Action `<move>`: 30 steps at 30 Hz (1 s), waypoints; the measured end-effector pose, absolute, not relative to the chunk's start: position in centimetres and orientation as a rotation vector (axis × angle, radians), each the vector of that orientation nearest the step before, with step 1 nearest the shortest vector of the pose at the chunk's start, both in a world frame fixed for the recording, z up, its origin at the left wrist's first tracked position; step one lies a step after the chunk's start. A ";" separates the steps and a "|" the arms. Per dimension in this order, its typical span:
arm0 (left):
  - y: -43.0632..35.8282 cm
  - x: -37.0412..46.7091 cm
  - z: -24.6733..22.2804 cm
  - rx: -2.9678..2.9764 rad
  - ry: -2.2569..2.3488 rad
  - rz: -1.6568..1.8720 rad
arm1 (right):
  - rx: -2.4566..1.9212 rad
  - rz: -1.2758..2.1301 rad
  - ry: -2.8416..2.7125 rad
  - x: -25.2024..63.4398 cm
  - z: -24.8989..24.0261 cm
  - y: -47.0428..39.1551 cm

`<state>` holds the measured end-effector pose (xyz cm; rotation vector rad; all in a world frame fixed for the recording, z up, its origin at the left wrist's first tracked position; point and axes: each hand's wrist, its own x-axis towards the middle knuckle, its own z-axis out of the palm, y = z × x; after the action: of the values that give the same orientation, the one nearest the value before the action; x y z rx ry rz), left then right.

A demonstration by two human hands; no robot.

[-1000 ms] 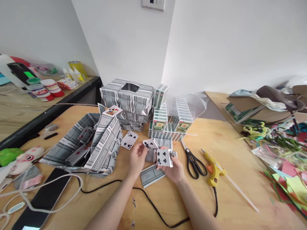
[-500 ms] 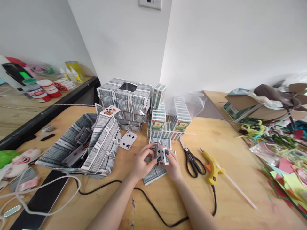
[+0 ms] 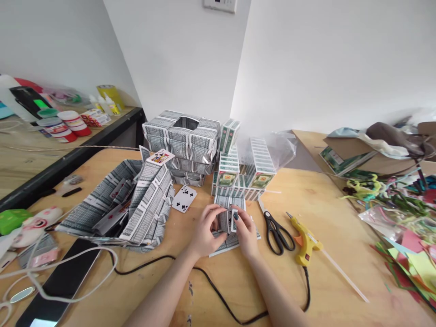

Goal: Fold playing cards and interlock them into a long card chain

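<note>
Between my two hands is a folded playing card (image 3: 224, 221), its patterned back turned partly toward me. My left hand (image 3: 207, 231) grips its left side with fingers and thumb. The right edge is pinched by my right hand (image 3: 244, 230), with dark nail polish showing. Under the hands lie joined patterned cards (image 3: 226, 245) on the table. A loose club card (image 3: 184, 199) lies face up to their left. Behind stand stacked green-and-white card boxes (image 3: 229, 170) and a box covered in folded cards (image 3: 184, 141).
Black scissors (image 3: 277, 234) and a yellow glue gun (image 3: 307, 243) with its cable lie to the right. At left are a card-covered tray (image 3: 102, 200) and a phone (image 3: 61, 281). Coloured paper scraps (image 3: 415, 268) cover the far right.
The card between my hands has turned, so its patterned back now shows more and its clubs less. The view has shifted slightly, moving the whole scene to the right.
</note>
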<state>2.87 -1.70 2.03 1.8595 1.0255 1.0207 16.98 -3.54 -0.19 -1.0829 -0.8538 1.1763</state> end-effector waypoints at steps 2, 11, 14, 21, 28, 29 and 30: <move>-1.7 2.9 2.0 1.858 1.014 1.011 | -1.086 1.173 -0.861 17.0 0.0 -3.6; -1.7 2.9 1.9 1.851 1.000 1.013 | -1.139 1.124 -0.969 16.9 0.8 -3.6; -1.7 2.8 1.7 1.842 0.986 1.012 | -1.130 1.147 -0.972 16.8 0.8 -3.7; -1.8 3.0 1.3 1.849 0.962 0.983 | -1.047 1.241 -0.922 16.8 1.1 -3.6; -1.8 2.9 1.0 1.855 0.969 0.947 | -0.910 1.425 -0.834 16.7 0.7 -3.6; -1.8 2.8 0.9 1.863 0.969 0.957 | -0.893 1.450 -0.824 16.7 0.8 -3.6; -1.8 2.8 0.9 1.873 0.971 0.973 | -0.878 1.470 -0.813 16.7 0.8 -3.6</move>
<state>2.80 -1.77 0.90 1.8734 0.9714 0.9729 16.70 -3.63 0.84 -0.8782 -0.8131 1.4701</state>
